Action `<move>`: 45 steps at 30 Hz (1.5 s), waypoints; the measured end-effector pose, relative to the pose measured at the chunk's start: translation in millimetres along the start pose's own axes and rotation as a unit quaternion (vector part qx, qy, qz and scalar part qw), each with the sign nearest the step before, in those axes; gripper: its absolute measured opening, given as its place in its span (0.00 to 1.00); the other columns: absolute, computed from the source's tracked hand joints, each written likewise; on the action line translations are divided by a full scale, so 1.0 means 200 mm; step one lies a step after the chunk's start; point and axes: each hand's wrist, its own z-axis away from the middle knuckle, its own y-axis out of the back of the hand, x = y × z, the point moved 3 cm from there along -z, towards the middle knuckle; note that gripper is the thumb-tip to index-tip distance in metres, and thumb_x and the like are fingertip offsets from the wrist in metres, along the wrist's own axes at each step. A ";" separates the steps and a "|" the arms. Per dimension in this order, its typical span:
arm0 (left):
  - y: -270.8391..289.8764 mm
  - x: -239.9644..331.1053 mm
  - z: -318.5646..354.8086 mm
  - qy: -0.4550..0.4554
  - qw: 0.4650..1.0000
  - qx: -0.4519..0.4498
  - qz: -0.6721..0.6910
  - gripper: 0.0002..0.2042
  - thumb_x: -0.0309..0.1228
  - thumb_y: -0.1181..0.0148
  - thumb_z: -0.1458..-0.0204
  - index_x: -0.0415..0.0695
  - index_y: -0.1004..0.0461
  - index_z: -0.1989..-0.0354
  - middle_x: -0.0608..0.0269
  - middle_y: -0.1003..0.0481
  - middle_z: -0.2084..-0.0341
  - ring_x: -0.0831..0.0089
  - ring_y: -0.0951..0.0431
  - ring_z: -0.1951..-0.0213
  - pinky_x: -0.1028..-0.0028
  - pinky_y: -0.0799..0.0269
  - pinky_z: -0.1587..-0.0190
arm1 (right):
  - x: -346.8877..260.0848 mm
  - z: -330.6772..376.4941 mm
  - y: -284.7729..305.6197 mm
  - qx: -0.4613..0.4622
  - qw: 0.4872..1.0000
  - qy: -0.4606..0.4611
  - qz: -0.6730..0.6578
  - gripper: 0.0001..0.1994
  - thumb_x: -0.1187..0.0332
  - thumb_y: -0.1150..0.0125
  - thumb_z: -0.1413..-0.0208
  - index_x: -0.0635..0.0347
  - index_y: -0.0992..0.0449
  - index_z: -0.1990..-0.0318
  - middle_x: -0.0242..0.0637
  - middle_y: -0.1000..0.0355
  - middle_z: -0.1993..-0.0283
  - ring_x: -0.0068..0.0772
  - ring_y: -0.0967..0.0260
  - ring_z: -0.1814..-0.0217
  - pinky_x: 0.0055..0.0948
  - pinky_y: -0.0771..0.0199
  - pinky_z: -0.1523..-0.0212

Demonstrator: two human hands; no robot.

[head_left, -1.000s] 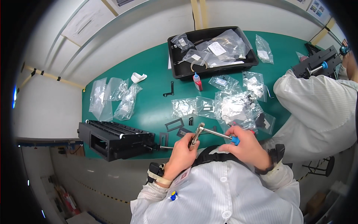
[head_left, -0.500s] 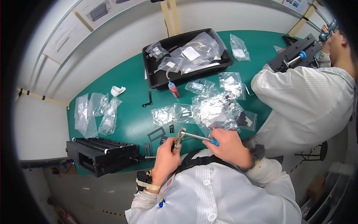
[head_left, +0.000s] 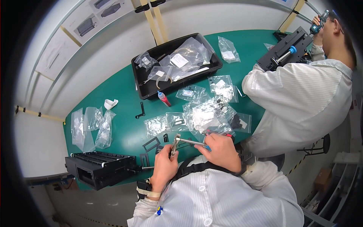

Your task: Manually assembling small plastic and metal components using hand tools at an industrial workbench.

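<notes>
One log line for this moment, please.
left hand: grips metal bracket | right hand: drives screwdriver into it | black housing: left

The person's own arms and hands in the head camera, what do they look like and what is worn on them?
Both arms wear long white sleeves with fine stripes, part of a white coat closed with round white buttons. The left hand and the right hand are bare, without gloves. The left wrist carries a pale band with a dark strap. The right sleeve ends in a gathered cuff.
</notes>
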 end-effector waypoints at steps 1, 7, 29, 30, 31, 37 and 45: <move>0.00 0.01 0.00 0.000 1.000 0.000 0.000 0.12 0.26 0.33 0.37 0.34 0.23 0.49 0.39 0.18 0.67 0.39 0.17 0.64 0.52 0.24 0.59 | -0.01 0.00 0.00 0.021 0.999 0.009 0.024 0.19 0.61 0.24 0.42 0.61 0.27 0.76 0.47 0.28 0.75 0.53 0.23 0.70 0.48 0.27 0.70; -0.03 0.00 0.00 0.003 0.999 -0.030 -0.018 0.12 0.27 0.33 0.37 0.34 0.23 0.49 0.40 0.19 0.69 0.39 0.18 0.66 0.51 0.24 0.60 | 0.17 -0.02 -0.04 -0.228 0.948 -0.089 -0.204 0.20 0.58 0.25 0.42 0.68 0.21 0.71 0.50 0.28 0.77 0.48 0.29 0.76 0.44 0.30 0.70; -0.10 0.00 -0.02 -0.007 1.000 -0.002 0.003 0.11 0.29 0.34 0.36 0.34 0.22 0.51 0.41 0.20 0.72 0.38 0.18 0.67 0.52 0.25 0.62 | 0.09 0.03 0.02 0.046 0.998 0.028 0.016 0.15 0.58 0.19 0.47 0.57 0.20 0.71 0.44 0.22 0.73 0.52 0.24 0.76 0.47 0.28 0.74; -0.11 0.00 -0.02 -0.034 0.999 0.013 -0.006 0.12 0.28 0.33 0.37 0.34 0.22 0.51 0.40 0.19 0.69 0.38 0.18 0.66 0.51 0.24 0.61 | 0.11 0.04 0.00 0.035 0.997 0.021 0.065 0.15 0.58 0.20 0.48 0.58 0.20 0.70 0.43 0.21 0.72 0.51 0.23 0.74 0.47 0.25 0.73; -0.12 0.00 -0.02 -0.062 0.998 0.029 -0.015 0.12 0.28 0.33 0.37 0.34 0.23 0.51 0.38 0.19 0.67 0.37 0.18 0.64 0.51 0.24 0.60 | 0.13 0.04 -0.02 0.025 0.993 0.013 0.113 0.15 0.58 0.21 0.49 0.58 0.21 0.69 0.42 0.20 0.71 0.49 0.21 0.73 0.47 0.23 0.72; -0.10 0.00 -0.03 -0.070 0.997 0.009 -0.025 0.11 0.26 0.34 0.39 0.35 0.24 0.51 0.37 0.18 0.62 0.35 0.18 0.59 0.48 0.23 0.56 | 0.27 0.03 -0.04 -0.150 0.979 -0.093 -0.102 0.15 0.59 0.24 0.46 0.63 0.16 0.69 0.46 0.24 0.78 0.45 0.27 0.77 0.43 0.28 0.73; -0.09 0.01 -0.04 -0.040 0.999 0.006 0.005 0.12 0.28 0.34 0.37 0.33 0.23 0.52 0.37 0.19 0.67 0.37 0.18 0.64 0.51 0.24 0.60 | 0.11 0.03 0.00 0.038 0.999 0.009 0.014 0.17 0.56 0.19 0.47 0.62 0.17 0.66 0.44 0.22 0.72 0.46 0.23 0.73 0.42 0.26 0.71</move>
